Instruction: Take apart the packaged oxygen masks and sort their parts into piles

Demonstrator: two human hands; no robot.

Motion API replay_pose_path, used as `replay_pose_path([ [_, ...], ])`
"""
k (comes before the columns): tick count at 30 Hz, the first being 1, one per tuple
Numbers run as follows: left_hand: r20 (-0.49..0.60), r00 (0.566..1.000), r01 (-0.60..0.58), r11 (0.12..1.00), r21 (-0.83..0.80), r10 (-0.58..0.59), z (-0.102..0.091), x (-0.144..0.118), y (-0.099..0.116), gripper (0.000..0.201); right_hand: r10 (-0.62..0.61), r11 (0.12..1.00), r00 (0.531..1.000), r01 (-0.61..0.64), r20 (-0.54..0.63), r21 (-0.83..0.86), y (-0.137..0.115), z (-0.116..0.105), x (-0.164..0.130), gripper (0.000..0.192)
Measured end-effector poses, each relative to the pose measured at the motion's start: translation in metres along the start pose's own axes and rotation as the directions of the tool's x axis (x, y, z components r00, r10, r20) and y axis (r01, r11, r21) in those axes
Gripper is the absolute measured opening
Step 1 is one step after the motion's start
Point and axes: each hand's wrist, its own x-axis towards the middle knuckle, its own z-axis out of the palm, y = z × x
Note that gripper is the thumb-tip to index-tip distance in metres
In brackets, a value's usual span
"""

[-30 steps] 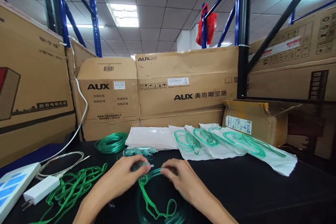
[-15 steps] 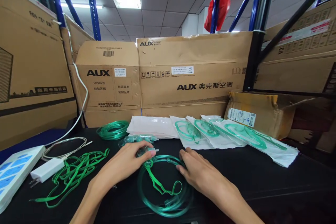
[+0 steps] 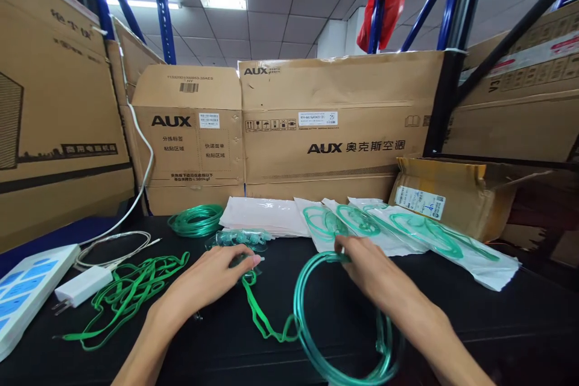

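My left hand (image 3: pixel 219 271) is closed on a clear plastic piece (image 3: pixel 237 260), mostly hidden by the fingers. A green elastic strap (image 3: pixel 265 321) hangs from that piece and trails across the black table, its end meeting the tubing. Pinched by its top edge, a coil of clear green tubing (image 3: pixel 304 316) is in my right hand (image 3: pixel 373 265). The coil stands tilted up from the table, with a clear fitting on its right side behind my wrist. Just beyond my left hand lie other clear plastic parts (image 3: pixel 244 239).
Behind are a second green tubing coil (image 3: pixel 197 220), a stack of white packets (image 3: pixel 262 215) and several packets of green tubing (image 3: pixel 429 235). On the left lie tangled green straps (image 3: pixel 136 283), a white plug adapter (image 3: pixel 84 285) and a power strip (image 3: pixel 34 292). Cardboard boxes (image 3: pixel 335 163) wall the back.
My right hand has taken hold of the tubing coil and moved it right, lifting its top edge. The strap has stretched out to the right. My left hand has shifted slightly left.
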Motion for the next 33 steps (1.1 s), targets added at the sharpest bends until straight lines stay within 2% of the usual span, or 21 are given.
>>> replay_pose_path([
  [2, -0.026, 1.0, 0.011, 1.0, 0.024, -0.011, 0.002, -0.001, 0.002, 0.052, 0.032, 0.999, 0.997, -0.031, -0.073, 0.006, 0.0, -0.015, 0.0, 0.032],
  [4, -0.114, 0.992, -0.044, 0.997, 0.061, 0.051, 0.003, -0.003, 0.008, 0.05, 0.03, 0.999, 0.995, -0.027, -0.091, 0.035, -0.009, -0.029, 0.002, 0.03],
  [6, -0.237, 0.96, -0.136, 0.988, 0.07, 0.149, 0.003, -0.006, 0.02, 0.047, -0.042, 0.993, 0.997, 0.048, -0.059, 0.103, -0.025, -0.036, 0.002, 0.024],
  [8, -0.311, 0.93, -0.205, 0.979, 0.008, 0.197, 0.003, -0.013, 0.038, 0.046, -0.125, 0.976, 0.992, 0.126, -0.014, 0.18, -0.042, -0.036, -0.002, 0.02],
  [10, -0.258, 0.947, -0.225, 0.969, -0.103, 0.193, 0.005, -0.021, 0.056, 0.045, -0.16, 0.96, 0.987, 0.155, -0.001, 0.235, -0.055, -0.03, -0.011, 0.026],
  [12, -0.132, 0.974, -0.205, 0.966, -0.159, 0.186, 0.008, -0.029, 0.07, 0.042, -0.184, 0.938, 0.983, 0.176, 0.0, 0.298, -0.061, -0.02, -0.023, 0.048],
  [15, -0.025, 0.981, -0.195, 0.963, -0.183, 0.194, 0.015, -0.033, 0.079, 0.034, -0.245, 0.893, 0.969, 0.222, 0.009, 0.392, -0.059, -0.005, -0.036, 0.07],
  [17, 0.007, 0.976, -0.21, 0.945, -0.252, 0.219, 0.017, -0.032, 0.078, 0.031, -0.247, 0.875, 0.969, 0.219, 0.01, 0.431, -0.057, 0.001, -0.034, 0.067],
  [19, 0.035, 0.969, -0.222, 0.925, -0.309, 0.244, 0.017, -0.03, 0.075, 0.028, -0.232, 0.865, 0.972, 0.196, 0.022, 0.462, -0.057, 0.001, -0.025, 0.055],
  [22, -0.012, 0.967, -0.246, 0.923, -0.297, 0.254, 0.011, -0.027, 0.072, 0.021, -0.203, 0.838, 0.977, 0.141, 0.06, 0.527, -0.06, -0.01, -0.009, 0.034],
  [24, -0.078, 0.966, -0.258, 0.923, -0.286, 0.246, 0.007, -0.025, 0.069, 0.021, -0.167, 0.783, 0.983, 0.083, 0.079, 0.616, -0.06, -0.021, 0.0, 0.026],
  [26, -0.135, 0.966, -0.253, 0.92, -0.298, 0.222, 0.004, -0.022, 0.064, 0.024, -0.135, 0.674, 0.983, -0.002, 0.125, 0.739, -0.056, -0.029, 0.007, 0.028],
  [30, -0.232, 0.966, -0.196, 0.907, -0.373, 0.113, -0.004, -0.014, 0.045, 0.037, -0.086, 0.415, 0.97, -0.173, 0.227, 0.893, -0.047, -0.033, 0.015, 0.054],
  [33, -0.362, 0.931, -0.188, 0.91, -0.369, 0.046, -0.018, -0.007, 0.021, 0.041, -0.027, 0.313, 0.971, -0.216, 0.236, 0.925, -0.045, -0.03, 0.017, 0.072],
])
